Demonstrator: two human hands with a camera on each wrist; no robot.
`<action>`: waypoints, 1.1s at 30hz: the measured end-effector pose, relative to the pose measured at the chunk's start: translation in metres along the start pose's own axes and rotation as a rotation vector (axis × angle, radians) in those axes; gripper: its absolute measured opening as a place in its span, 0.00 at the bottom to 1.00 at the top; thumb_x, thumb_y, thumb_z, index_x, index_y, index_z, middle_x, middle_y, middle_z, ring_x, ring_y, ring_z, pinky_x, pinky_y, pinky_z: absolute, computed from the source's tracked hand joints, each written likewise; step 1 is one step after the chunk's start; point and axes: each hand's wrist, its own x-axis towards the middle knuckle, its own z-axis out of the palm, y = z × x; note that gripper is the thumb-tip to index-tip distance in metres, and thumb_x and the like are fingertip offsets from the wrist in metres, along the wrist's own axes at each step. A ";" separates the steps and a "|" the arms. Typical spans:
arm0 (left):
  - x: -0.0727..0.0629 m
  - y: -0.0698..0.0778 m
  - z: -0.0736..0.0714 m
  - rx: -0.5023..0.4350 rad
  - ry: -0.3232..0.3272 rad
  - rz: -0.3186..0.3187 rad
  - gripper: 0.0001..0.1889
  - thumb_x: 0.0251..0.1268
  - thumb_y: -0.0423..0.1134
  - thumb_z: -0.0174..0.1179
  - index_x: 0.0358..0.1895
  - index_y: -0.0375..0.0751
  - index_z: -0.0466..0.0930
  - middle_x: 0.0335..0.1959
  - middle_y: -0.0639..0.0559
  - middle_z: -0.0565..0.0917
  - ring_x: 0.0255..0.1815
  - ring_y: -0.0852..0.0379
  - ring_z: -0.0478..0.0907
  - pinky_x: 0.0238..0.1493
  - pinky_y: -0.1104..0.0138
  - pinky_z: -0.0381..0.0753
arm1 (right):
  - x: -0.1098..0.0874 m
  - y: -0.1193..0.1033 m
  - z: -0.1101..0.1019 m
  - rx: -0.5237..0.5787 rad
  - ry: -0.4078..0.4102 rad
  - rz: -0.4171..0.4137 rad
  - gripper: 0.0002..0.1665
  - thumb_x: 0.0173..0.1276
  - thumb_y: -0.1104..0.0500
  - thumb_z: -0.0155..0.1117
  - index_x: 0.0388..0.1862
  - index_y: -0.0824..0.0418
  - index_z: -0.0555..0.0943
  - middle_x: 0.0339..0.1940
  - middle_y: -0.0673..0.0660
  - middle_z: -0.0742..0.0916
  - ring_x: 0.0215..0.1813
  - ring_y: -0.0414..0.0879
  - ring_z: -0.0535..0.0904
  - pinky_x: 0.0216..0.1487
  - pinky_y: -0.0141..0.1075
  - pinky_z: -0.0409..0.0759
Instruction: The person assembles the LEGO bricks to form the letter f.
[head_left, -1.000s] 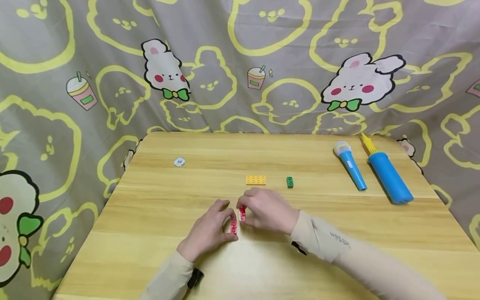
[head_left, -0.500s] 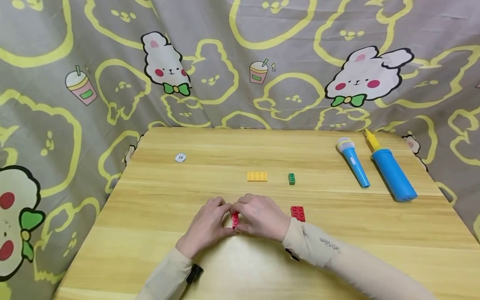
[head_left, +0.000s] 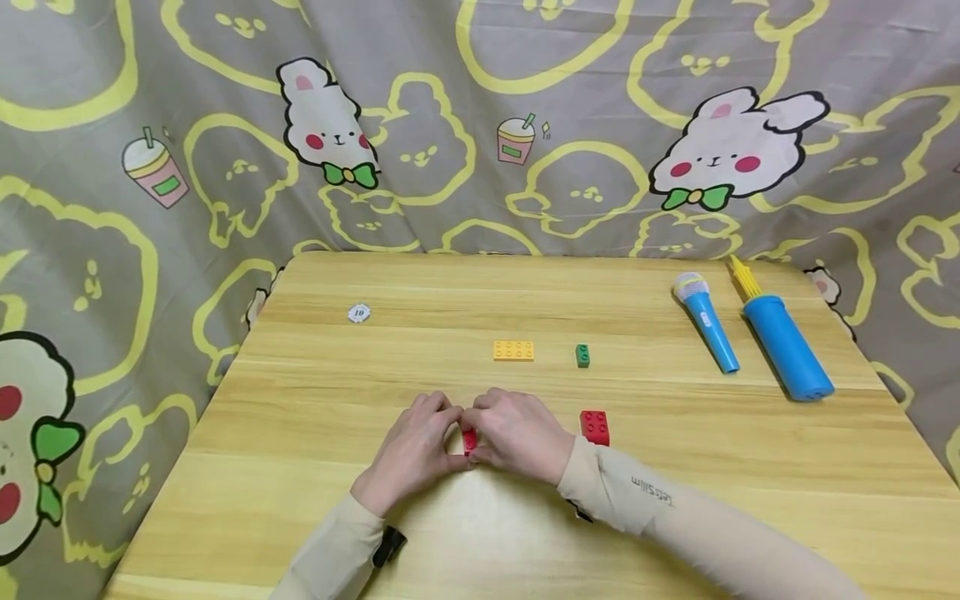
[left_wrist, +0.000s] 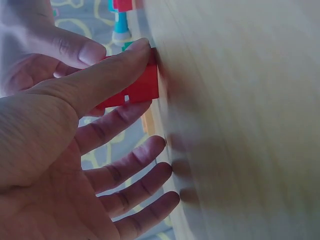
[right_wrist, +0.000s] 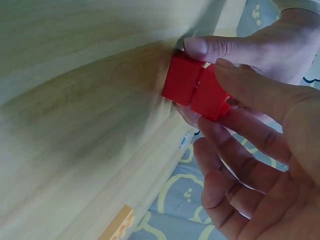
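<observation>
Near the table's middle, my left hand point(head_left: 408, 450) and my right hand point(head_left: 521, 437) meet over two small red toy bricks. In the right wrist view, the left thumb and fingers pinch the lower red brick point(right_wrist: 182, 77) at the tabletop. My right thumb and fingers pinch the upper red brick point(right_wrist: 209, 95), stacked on it with a thin uneven gap between them. From the head view the fingers hide most of both. A larger red brick point(head_left: 595, 427) lies beside the right wrist. Farther back are a yellow brick point(head_left: 513, 351) and a green brick point(head_left: 582, 356).
A round white chip point(head_left: 359, 313) marked 10 lies at the back left of the wooden table point(head_left: 300, 375). At the back right lie a blue toy microphone point(head_left: 707, 323) and a blue hand pump point(head_left: 787, 348) with a yellow nozzle. A patterned curtain point(head_left: 450, 125) hangs behind.
The two small red bricks were apart a second ago. My right hand has moved left, bringing its brick onto the left hand's brick. The larger red brick has come out from under the right forearm.
</observation>
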 end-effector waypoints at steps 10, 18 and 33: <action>0.000 0.001 0.000 0.014 -0.002 0.002 0.24 0.42 0.52 0.80 0.40 0.44 0.83 0.35 0.55 0.73 0.37 0.54 0.68 0.35 0.63 0.70 | 0.002 -0.002 0.003 -0.030 0.003 0.002 0.12 0.52 0.52 0.81 0.26 0.50 0.82 0.27 0.44 0.79 0.30 0.38 0.73 0.27 0.32 0.72; 0.000 0.001 0.000 0.036 -0.002 0.008 0.24 0.41 0.53 0.80 0.38 0.44 0.82 0.35 0.55 0.73 0.36 0.53 0.68 0.34 0.63 0.69 | 0.002 -0.003 0.005 -0.050 0.009 0.005 0.12 0.52 0.53 0.81 0.26 0.50 0.83 0.23 0.43 0.74 0.27 0.38 0.68 0.27 0.32 0.70; 0.000 0.004 -0.002 0.030 -0.031 0.003 0.22 0.45 0.54 0.78 0.38 0.47 0.82 0.36 0.53 0.73 0.38 0.53 0.68 0.35 0.63 0.69 | -0.001 0.011 -0.001 0.029 0.021 -0.025 0.25 0.52 0.40 0.78 0.43 0.53 0.86 0.29 0.45 0.81 0.30 0.38 0.74 0.27 0.30 0.73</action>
